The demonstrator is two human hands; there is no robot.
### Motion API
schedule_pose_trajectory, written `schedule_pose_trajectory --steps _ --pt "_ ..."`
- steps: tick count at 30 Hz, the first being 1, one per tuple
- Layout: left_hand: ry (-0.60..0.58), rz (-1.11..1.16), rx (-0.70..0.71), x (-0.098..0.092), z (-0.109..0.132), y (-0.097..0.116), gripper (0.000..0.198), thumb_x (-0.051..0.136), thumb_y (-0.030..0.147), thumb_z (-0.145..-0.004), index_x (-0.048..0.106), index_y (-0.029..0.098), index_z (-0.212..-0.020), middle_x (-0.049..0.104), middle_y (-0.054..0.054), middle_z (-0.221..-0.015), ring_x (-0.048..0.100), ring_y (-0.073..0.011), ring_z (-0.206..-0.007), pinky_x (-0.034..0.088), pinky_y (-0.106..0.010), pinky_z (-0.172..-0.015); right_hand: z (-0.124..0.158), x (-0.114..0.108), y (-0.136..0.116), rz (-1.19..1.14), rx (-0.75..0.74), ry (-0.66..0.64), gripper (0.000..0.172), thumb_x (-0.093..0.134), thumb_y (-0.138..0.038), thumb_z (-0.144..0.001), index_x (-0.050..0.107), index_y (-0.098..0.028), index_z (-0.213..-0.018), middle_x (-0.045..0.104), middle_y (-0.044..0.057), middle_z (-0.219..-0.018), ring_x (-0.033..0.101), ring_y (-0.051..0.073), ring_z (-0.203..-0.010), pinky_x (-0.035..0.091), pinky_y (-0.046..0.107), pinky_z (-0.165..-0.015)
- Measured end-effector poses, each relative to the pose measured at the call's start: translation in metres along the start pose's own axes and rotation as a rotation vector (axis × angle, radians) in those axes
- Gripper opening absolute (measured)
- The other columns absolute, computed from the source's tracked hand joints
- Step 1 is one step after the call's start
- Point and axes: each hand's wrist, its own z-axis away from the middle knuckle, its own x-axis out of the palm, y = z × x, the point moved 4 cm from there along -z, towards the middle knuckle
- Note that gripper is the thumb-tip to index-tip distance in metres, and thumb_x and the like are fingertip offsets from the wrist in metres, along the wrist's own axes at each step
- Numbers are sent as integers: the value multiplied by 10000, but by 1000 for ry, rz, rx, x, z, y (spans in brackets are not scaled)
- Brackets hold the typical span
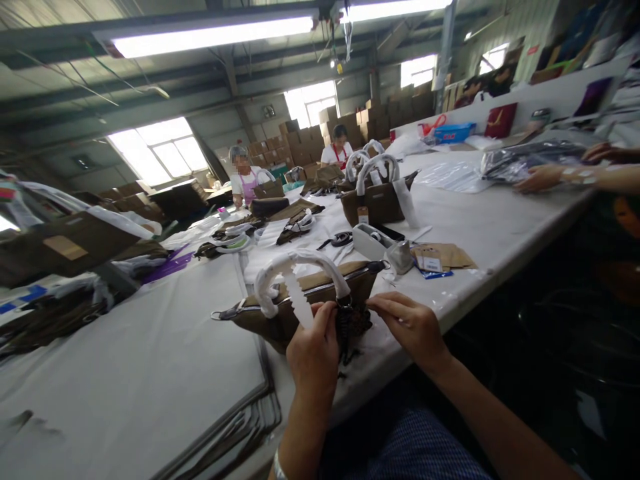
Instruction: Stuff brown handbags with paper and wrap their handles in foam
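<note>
An olive-brown handbag (320, 287) with a silver zip stands on the white table before me, its handles (300, 263) wrapped in white. From the base of the near handle hangs a dark fringed charm (353, 327). My left hand (315, 353) is closed in a pinch at the top of that charm, beside a strip of white wrapping (299, 300). On the charm's other side, my right hand (413, 327) has thumb and fingertips pressed together. What the right fingertips pinch is too small to make out.
Behind stand more wrapped handbags (375, 197), a grey dispenser-like holder (373, 241) and brown paper tags (443, 257). At left another handbag (65, 247) sits raised. A co-worker's hand (540, 179) touches clear plastic bags at right. Two other people sit across the table.
</note>
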Motion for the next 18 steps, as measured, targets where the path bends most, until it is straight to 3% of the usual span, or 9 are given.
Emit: schedule_pose_trajectory --steps 7,12,18 --pt "-25 113 11 2 -3 -4 232 586 202 -952 724 260 -1129 750 -55 -1046 724 -194 -829 504 -242 -673 -7 3 6 -167 29 -14 161 615 -214 -933 767 -234 -983 744 32 -958 716 169 -841 605 259 -776" --pt "-51 184 3 3 -6 -3 212 603 177 -937 733 237 -1094 736 -57 -1067 714 -206 -920 535 -285 -827 -8 7 -3 -44 -37 -59 187 603 -195 -953 757 -242 -1048 752 24 -982 716 166 -890 586 260 -820" --pt "-32 332 16 2 -8 -10 166 591 216 -950 743 223 -1018 735 -52 -1006 701 -197 -906 530 -302 -858 -10 4 -7 85 -70 -95 198 590 -222 -971 741 -261 -1092 757 14 -1016 725 167 -902 575 254 -833"
